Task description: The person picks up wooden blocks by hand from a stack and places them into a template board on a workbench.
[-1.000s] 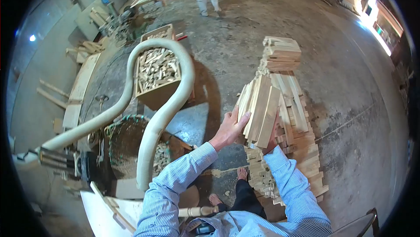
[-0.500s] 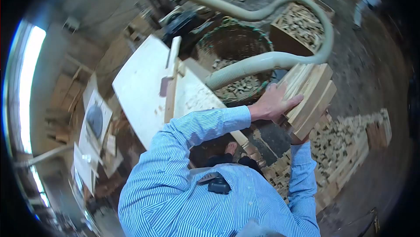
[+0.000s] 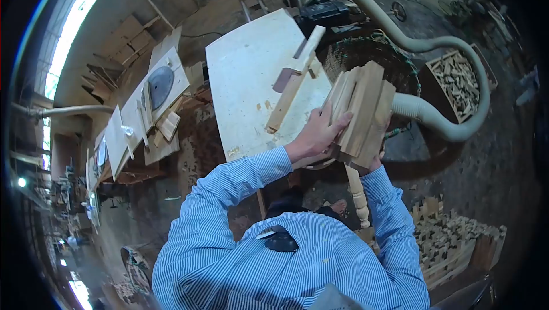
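A stack of several wooden pieces is held between both hands in front of the body, near the right edge of a white-topped table. My left hand grips the stack's near left side, thumb across the top. At its lower right side, my right hand is wrapped round the wood, with most of its fingers hidden. A wooden fence strip with a reddish block lies across the tabletop, left of the stack.
Behind the stack are a woven basket and a thick pale hose. A box of wood offcuts stands at right. Piled blocks lie lower right. Another table with a grey disc is at left.
The view has turned right, and the table appears further right. Both hands and the stack have moved from beside the block pile to the white table's edge.
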A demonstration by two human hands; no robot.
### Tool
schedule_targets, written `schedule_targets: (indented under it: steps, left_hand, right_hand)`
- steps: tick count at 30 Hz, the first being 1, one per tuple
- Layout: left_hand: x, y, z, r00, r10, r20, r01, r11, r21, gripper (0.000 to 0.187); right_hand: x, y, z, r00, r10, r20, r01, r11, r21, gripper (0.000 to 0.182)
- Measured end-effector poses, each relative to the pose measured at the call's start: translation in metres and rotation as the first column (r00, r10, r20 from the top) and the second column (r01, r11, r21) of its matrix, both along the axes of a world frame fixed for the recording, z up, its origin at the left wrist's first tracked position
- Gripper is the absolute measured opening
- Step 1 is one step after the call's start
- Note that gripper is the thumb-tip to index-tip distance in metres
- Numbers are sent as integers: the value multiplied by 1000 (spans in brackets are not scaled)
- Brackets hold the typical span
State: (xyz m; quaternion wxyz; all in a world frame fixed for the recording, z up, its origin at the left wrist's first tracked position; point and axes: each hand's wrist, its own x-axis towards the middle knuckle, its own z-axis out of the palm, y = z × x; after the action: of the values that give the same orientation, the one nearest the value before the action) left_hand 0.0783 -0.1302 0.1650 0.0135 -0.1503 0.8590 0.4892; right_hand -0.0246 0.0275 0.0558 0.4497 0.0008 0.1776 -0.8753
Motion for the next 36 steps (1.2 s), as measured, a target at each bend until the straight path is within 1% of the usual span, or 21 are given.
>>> schedule_targets:
  steps: [4, 7, 10, 12, 14, 15, 16, 18, 19, 20, 22, 23, 24, 26, 28, 29, 30, 32, 33, 34, 36]
  left_hand:
    - [35, -73, -20, 990, 139, -8, -138, 989, 47, 99]
    - [60, -125, -19, 969, 244, 46, -238, 965, -111, 109]
    - [73, -174, -17, 948, 307, 85, -305, 952, -41, 112]
    - [79, -208, -41, 934, 326, 148, -329, 944, 1, 101]
    - [83, -241, -80, 971, 228, -75, -239, 945, -224, 102]
    - [84, -253, -82, 978, 208, -20, -205, 940, -274, 88]
    - [83, -267, -90, 979, 202, -19, -200, 943, -266, 88]
    - [78, -287, -107, 899, 427, 92, -432, 901, 46, 78]
    - [82, -288, -86, 927, 370, 60, -371, 929, 7, 81]
    - [81, -297, -98, 931, 360, 63, -362, 932, 20, 81]
    - [76, -317, -127, 915, 400, 51, -386, 831, 401, 81]
    - [80, -324, -133, 940, 340, -34, -280, 825, 491, 84]
    - [83, -319, -112, 941, 337, -30, -278, 821, 499, 84]
    - [87, -311, -53, 844, 527, 101, -467, 629, 622, 90]
    - [84, -337, -76, 835, 540, 109, -451, 557, 697, 95]
    - [80, -351, -88, 821, 560, 109, -433, 487, 759, 101]
    - [76, -359, -88, 820, 562, 110, -433, 482, 762, 101]
    - [72, -368, -87, 878, 478, -18, -277, 539, 795, 104]
    - [72, -369, -78, 866, 500, 27, -333, 535, 777, 93]
    - [74, -372, -74, 869, 494, 31, -331, 534, 778, 93]
    - [84, -378, -70, 863, 504, 44, -304, 448, 841, 76]
  right_hand:
    - [24, -82, 18, 997, 72, 17, -74, 989, 129, 97]
    - [31, -151, -13, 990, 139, 16, -140, 979, 146, 96]
    - [37, -212, -10, 980, 197, -6, -191, 957, 219, 96]
    - [42, -250, 1, 970, 222, -103, -194, 953, 231, 97]
    - [41, -283, 9, 961, 231, -153, -185, 946, 267, 98]
    - [38, -299, 6, 949, 275, -158, -228, 938, 260, 98]
    - [37, -313, 7, 935, 316, -160, -270, 929, 254, 98]
    - [32, -338, 10, 927, 327, -182, -280, 929, 243, 98]
    - [28, -350, 13, 908, 363, -208, -293, 907, 303, 97]
    - [26, -356, 16, 888, 398, -231, -301, 882, 363, 96]
    - [26, -360, 45, 849, 464, -253, -337, 844, 418, 91]
    - [29, -362, 58, 820, 466, -331, -278, 831, 482, 89]
    - [32, -363, 62, 785, 473, -401, -215, 813, 541, 87]
    - [17, -367, 36, 763, 511, -396, -263, 804, 533, 93]
    - [13, -360, 30, 716, 445, -538, 26, 753, 658, 104]
    - [3, -357, 25, 689, 546, -477, -159, 755, 636, 111]
    - [5, -358, 29, 686, 551, -475, -160, 752, 640, 111]
    - [11, -352, 35, 611, 616, -497, -180, 720, 671, 108]
    - [14, -353, 43, 637, 612, -469, -180, 709, 682, 103]
    - [12, -352, 49, 642, 610, -465, -177, 708, 684, 103]
    - [9, -348, 57, 646, 617, -450, -211, 711, 671, 91]
